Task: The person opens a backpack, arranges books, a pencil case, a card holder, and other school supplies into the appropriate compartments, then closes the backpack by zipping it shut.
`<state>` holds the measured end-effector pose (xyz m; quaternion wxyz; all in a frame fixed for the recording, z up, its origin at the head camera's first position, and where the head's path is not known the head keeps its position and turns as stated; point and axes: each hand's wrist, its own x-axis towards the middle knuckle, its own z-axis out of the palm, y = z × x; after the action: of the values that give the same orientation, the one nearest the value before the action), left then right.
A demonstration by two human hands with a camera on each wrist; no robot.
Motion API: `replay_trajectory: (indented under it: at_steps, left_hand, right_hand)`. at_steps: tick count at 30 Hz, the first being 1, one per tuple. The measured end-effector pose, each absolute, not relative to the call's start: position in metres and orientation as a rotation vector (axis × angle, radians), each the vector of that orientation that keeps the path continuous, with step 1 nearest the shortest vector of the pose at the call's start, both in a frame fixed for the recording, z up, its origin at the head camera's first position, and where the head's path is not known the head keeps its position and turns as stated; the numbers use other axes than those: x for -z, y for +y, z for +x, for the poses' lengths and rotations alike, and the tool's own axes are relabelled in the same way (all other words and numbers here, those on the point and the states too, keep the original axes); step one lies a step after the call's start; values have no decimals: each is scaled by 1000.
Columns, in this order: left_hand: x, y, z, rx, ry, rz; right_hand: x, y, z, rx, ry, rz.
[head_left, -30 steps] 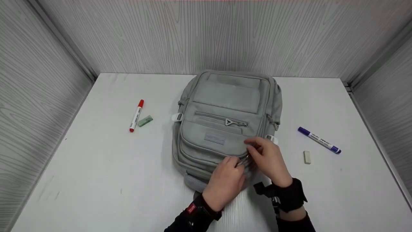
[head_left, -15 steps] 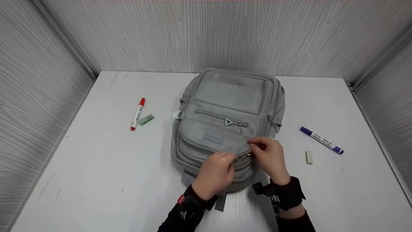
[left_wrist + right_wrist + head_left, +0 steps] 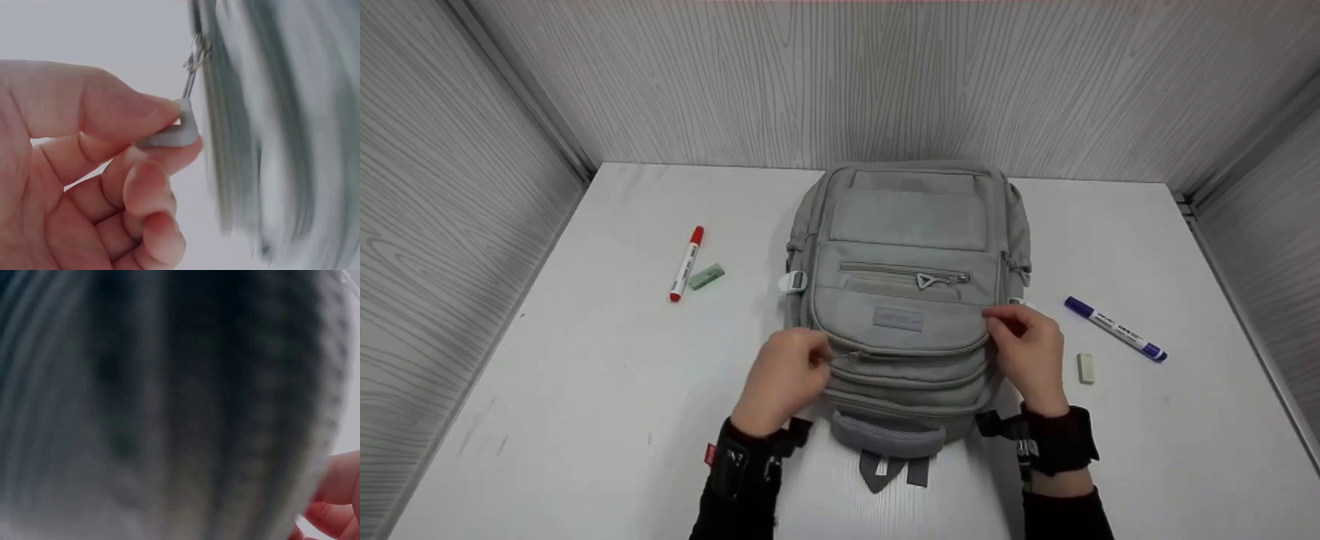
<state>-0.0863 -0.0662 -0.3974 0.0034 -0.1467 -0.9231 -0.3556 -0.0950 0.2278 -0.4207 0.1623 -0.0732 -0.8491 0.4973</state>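
Note:
A grey backpack (image 3: 911, 217) lies on its back on the white table, its top handle (image 3: 889, 435) toward the person. At its left side my left hand (image 3: 784, 379) pinches a zipper pull (image 3: 183, 132) between thumb and forefinger. The pull is a grey triangular loop on a metal slider (image 3: 197, 53). My right hand (image 3: 1031, 356) pinches the right edge of the front pocket (image 3: 937, 319) with thumb and forefinger. In the right wrist view the bag's side is blurred, and only some fingers (image 3: 340, 481) show. The front pocket's zipper seam runs between the two hands.
A red marker (image 3: 687, 264) and a green eraser (image 3: 706, 277) lie left of the bag. To its right are a purple marker (image 3: 1116, 328) and a pale eraser (image 3: 1085, 369). Panelled walls (image 3: 780, 82) enclose the table's back and sides.
My left hand has moved left across the bag with the zipper pull, from near the right hand to the left side. The backpack has turned straighter. My right hand has shifted slightly right.

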Motion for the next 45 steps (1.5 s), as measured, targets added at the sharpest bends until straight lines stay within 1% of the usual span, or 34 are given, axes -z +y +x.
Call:
replay_trajectory:
  at_steps: [4, 6, 10, 16, 23, 29, 33, 36, 45]
  left_hand:
    - [400, -90, -98, 1133, -2865, -259]
    - [402, -97, -101, 1131, -2840, -210]
    - [402, -101, -102, 1155, -2796, -210]
    - [400, -100, -101, 1158, -2761, -259]
    - [399, -100, -99, 1164, -2731, -345]
    - [398, -94, -94, 1302, -2672, -448]
    - [398, -82, -90, 1395, -2626, -575]
    - [400, -71, -87, 1423, -2615, -672]
    - [403, -42, -80, 1475, -2636, -883]
  right_hand:
    - [423, 232, -99, -1380, -2401, -219]
    - [425, 232, -100, -1349, -2402, -205]
    - [426, 232, -99, -1232, -2433, -134]
    - [413, 218, -83, -998, -2450, 10]
    - [404, 176, -58, -773, -2678, 378]
    - [410, 134, -42, -582, -2752, 552]
    - [414, 116, -43, -518, -2692, 572]
    - [419, 112, -46, -539, -2658, 553]
    - [436, 129, -50, -640, -2530, 461]
